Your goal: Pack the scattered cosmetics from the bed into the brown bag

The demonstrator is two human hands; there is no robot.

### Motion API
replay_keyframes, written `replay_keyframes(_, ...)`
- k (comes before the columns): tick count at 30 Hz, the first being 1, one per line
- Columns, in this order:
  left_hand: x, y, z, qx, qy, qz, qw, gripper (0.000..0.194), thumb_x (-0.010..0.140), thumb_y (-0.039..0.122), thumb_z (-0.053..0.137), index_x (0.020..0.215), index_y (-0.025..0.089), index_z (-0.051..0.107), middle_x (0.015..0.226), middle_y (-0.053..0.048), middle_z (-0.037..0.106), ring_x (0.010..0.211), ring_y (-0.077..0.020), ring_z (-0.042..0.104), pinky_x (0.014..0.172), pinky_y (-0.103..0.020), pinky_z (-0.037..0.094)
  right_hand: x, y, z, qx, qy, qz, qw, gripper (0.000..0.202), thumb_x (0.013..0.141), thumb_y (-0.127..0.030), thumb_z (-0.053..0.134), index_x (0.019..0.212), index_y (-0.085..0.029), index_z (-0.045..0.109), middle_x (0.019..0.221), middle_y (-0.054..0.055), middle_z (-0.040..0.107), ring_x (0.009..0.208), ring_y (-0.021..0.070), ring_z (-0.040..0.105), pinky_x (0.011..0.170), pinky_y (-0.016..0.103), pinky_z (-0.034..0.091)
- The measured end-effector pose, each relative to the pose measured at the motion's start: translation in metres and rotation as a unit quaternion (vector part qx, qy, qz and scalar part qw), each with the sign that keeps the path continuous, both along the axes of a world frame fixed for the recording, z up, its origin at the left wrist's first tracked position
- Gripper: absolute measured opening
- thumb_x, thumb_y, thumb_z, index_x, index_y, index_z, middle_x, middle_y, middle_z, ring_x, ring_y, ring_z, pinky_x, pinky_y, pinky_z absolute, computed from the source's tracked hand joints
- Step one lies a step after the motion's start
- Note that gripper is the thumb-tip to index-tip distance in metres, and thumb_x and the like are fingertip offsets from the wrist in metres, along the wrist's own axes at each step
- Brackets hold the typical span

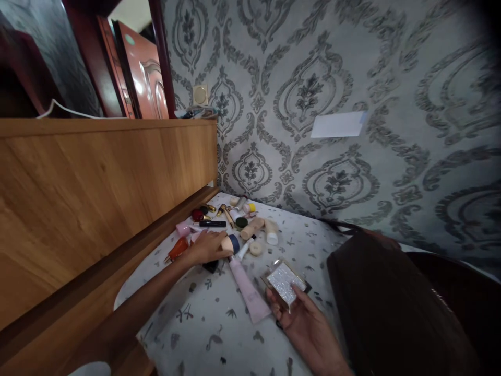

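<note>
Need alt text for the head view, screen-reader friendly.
The right hand holds a glittery silver square item over a patterned white table, while the left hand reaches into scattered cosmetics beside a pink tube. A dark bag sits at right, a wooden panel at left, damask wallpaper behind.

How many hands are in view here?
2: the left hand at the blue-capped container, the right hand holding the glittery square case near the dark bag.
</note>
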State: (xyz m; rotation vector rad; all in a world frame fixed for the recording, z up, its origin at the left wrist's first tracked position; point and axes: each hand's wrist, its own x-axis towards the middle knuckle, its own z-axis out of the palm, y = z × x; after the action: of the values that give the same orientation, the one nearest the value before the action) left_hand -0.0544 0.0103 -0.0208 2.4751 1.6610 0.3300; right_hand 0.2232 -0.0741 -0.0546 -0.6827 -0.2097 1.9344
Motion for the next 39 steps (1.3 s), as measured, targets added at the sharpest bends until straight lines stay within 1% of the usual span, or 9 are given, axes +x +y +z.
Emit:
replay_keyframes(4, -0.017, -0.016, -0.007, 0.059, 0.036, 0.047, 0.996, 0.045, 0.092, 0.058, 0.054, 0.118, 0.022, 0.058, 0.126, -0.014, 0.062, 0.121, -0.0359, 0.054, 0.105, -0.059, 0.034, 0.002, -0.001, 0.001, 0.006, 0.002, 0.008, 1.000, 0.029, 0.067, -0.017, 0.086, 0.092, -0.014, 0.071, 0.093, 0.012, 0.079, 0.079, 0.0277, 0.076, 0.062, 0.031, 0.062)
replay_keyframes(9, -0.051, -0.012, -0.011, 0.097, 0.011, 0.099, 0.990, 0.029, 0.096, 0.038, 0.053, 0.116, 0.018, 0.061, 0.133, -0.016, 0.056, 0.125, -0.0328, 0.050, 0.104, -0.051, 0.040, -0.001, -0.002, 0.002, 0.021, 0.000, 0.013, 1.000, 0.024, 0.072, -0.017, 0.081, 0.093, -0.015, 0.070, 0.092, 0.010, 0.079, 0.079, 0.0259, 0.076, 0.065, 0.031, 0.062)
replay_keyframes(15, -0.059, -0.017, -0.004, 0.073, -0.025, 0.038, 0.996, 0.028, 0.094, 0.036, 0.052, 0.116, 0.022, 0.063, 0.118, -0.007, 0.067, 0.109, -0.0228, 0.062, 0.096, -0.036, 0.049, -0.002, -0.004, 0.000, 0.036, -0.010, 0.017, 0.999, 0.028, 0.077, -0.019, 0.078, 0.103, -0.014, 0.068, 0.100, 0.013, 0.078, 0.086, 0.0265, 0.076, 0.083, 0.039, 0.061)
replay_keyframes(18, -0.056, -0.022, -0.002, 0.097, -0.024, 0.024, 0.995, 0.032, 0.094, 0.041, 0.054, 0.118, 0.024, 0.064, 0.129, -0.008, 0.064, 0.120, -0.0255, 0.056, 0.105, -0.041, 0.043, -0.001, -0.005, 0.000, 0.046, -0.003, 0.015, 0.999, 0.030, 0.077, -0.020, 0.078, 0.105, -0.014, 0.068, 0.099, 0.013, 0.078, 0.087, 0.0266, 0.076, 0.086, 0.042, 0.060)
replay_keyframes(21, -0.064, -0.022, -0.004, 0.162, -0.011, 0.109, 0.981, 0.041, 0.092, 0.046, 0.056, 0.124, 0.022, 0.061, 0.142, -0.014, 0.055, 0.135, -0.0333, 0.043, 0.113, -0.055, 0.029, -0.001, -0.005, 0.001, 0.055, 0.010, 0.007, 0.998, 0.028, 0.075, -0.019, 0.079, 0.101, -0.017, 0.068, 0.098, 0.012, 0.079, 0.086, 0.0271, 0.075, 0.087, 0.045, 0.059)
replay_keyframes(24, -0.079, -0.019, -0.008, 0.176, -0.046, 0.208, 0.961, 0.044, 0.096, 0.046, 0.047, 0.130, 0.019, 0.056, 0.141, -0.018, 0.054, 0.133, -0.0352, 0.044, 0.109, -0.058, 0.034, -0.001, -0.006, 0.003, 0.053, 0.021, 0.007, 0.998, 0.028, 0.074, -0.019, 0.080, 0.098, -0.018, 0.067, 0.097, 0.011, 0.079, 0.087, 0.0286, 0.075, 0.088, 0.050, 0.058)
replay_keyframes(28, -0.092, -0.018, -0.006, 0.165, -0.063, 0.174, 0.969, 0.041, 0.098, 0.042, 0.042, 0.124, 0.018, 0.061, 0.130, -0.014, 0.063, 0.124, -0.0292, 0.054, 0.106, -0.046, 0.042, -0.002, -0.008, 0.005, 0.060, 0.026, 0.013, 0.998, 0.027, 0.078, -0.021, 0.077, 0.102, -0.018, 0.066, 0.097, 0.010, 0.079, 0.086, 0.0280, 0.075, 0.091, 0.053, 0.055)
replay_keyframes(32, -0.078, -0.020, 0.002, 0.175, -0.053, 0.144, 0.973, 0.042, 0.097, 0.044, 0.042, 0.122, 0.017, 0.063, 0.124, -0.014, 0.066, 0.119, -0.0306, 0.057, 0.104, -0.048, 0.043, -0.002, -0.007, 0.006, 0.074, 0.023, 0.010, 0.997, 0.026, 0.080, -0.026, 0.075, 0.104, -0.018, 0.067, 0.098, 0.009, 0.079, 0.085, 0.0260, 0.076, 0.086, 0.044, 0.057)
replay_keyframes(39, 0.004, -0.023, -0.011, 0.141, 0.026, 0.006, 0.990, 0.048, 0.094, 0.035, 0.051, 0.140, 0.022, 0.049, 0.148, -0.014, 0.051, 0.140, -0.0305, 0.041, 0.116, -0.053, 0.029, 0.001, -0.007, 0.007, 0.083, 0.052, -0.006, 0.995, 0.038, 0.092, -0.053, 0.057, 0.107, -0.020, 0.068, 0.098, 0.010, 0.078, 0.087, 0.0255, 0.074, 0.080, 0.041, 0.056)
